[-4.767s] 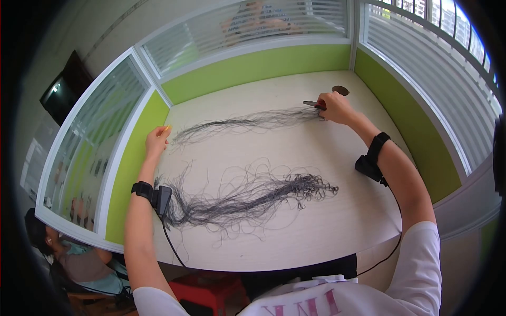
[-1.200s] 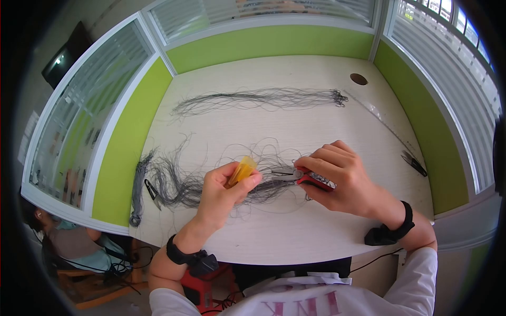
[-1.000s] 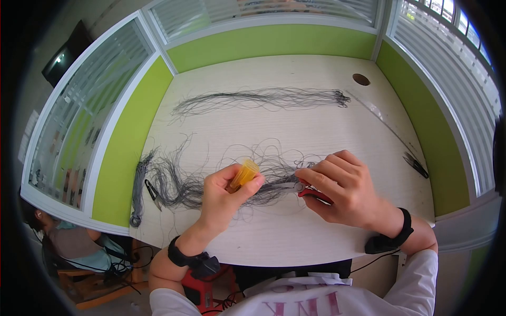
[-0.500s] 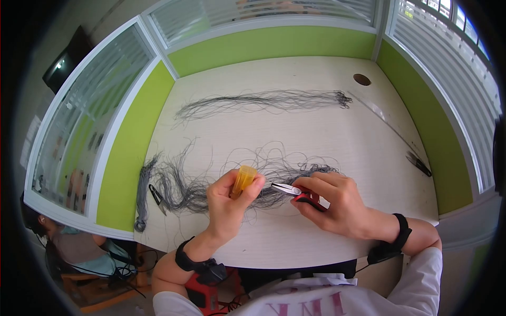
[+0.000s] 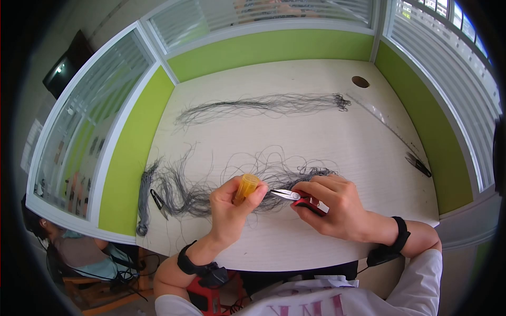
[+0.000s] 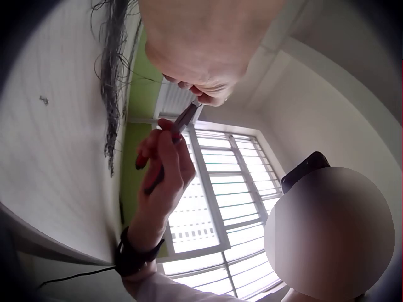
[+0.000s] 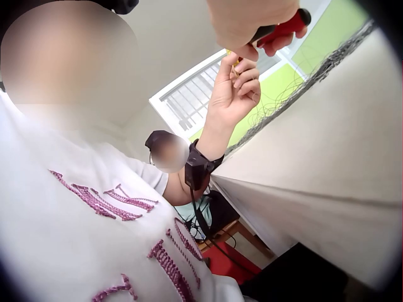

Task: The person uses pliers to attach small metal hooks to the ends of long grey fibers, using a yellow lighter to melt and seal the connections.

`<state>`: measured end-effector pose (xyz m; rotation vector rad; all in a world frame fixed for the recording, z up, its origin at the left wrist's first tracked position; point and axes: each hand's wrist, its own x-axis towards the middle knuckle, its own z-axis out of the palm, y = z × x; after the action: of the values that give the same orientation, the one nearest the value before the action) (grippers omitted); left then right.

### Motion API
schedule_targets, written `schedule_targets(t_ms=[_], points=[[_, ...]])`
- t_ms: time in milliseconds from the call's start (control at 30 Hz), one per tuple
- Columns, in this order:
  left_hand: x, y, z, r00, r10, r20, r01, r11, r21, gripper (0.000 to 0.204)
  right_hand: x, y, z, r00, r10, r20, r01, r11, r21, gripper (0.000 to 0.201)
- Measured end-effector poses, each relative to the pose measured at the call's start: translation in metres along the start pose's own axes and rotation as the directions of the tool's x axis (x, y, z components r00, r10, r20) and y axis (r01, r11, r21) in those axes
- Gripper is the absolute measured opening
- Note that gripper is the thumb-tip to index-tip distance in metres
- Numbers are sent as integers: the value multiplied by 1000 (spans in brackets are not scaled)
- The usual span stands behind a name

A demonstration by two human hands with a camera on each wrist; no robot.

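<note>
Lower centre of frame: left hand (image 5: pixel 232 208) pinches a small amber vial (image 5: pixel 245 187) upright between thumb and curled fingers. Right hand (image 5: pixel 332 205), just beside it, grips red-handled pliers (image 5: pixel 296 197), tips pointing at the vial. Both sit over a tangled wire bundle (image 5: pixel 211 189) on the bench (image 5: pixel 316 142). Farther up, a second wire bundle (image 5: pixel 263 105) lies stretched across the bench.

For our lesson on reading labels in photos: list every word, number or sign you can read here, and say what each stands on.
"INK": pink letters on the person's white shirt, seen upside down in the head view and cut off at the frame edge, so possibly part of a longer word.
The same print in the right wrist view is too slanted to read.
Nothing else carries readable text.
</note>
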<state>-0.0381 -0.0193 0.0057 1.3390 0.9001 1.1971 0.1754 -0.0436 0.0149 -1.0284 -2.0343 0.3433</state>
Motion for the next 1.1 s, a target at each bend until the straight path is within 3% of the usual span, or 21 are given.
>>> schedule_targets(t_ms=[333,633,733,800,900,1100], points=[[0,-3,-1,999,25,22,-25,1000,2,10,-1,0,-1,999,-7,-46,6,1000,-27,27],[1,-3,2,992,121,21,-122,988,93,5,-2,-1,-2,999,-7,-38,5,999,-36,27],[0,-1,0,987,162,22,-163,962,219,7,-1,-3,-4,999,0,-32,-2,999,-44,27],[-1,2,0,956,288,54,-286,879,382,6,-1,-3,-4,999,-6,-38,4,999,-52,28],[0,2,1,911,405,76,-402,831,384,8,-1,-2,-3,998,-23,-57,20,998,-54,28],[1,0,1,876,471,103,-466,775,427,10,-2,-3,-3,998,-32,-46,29,997,-75,28]])
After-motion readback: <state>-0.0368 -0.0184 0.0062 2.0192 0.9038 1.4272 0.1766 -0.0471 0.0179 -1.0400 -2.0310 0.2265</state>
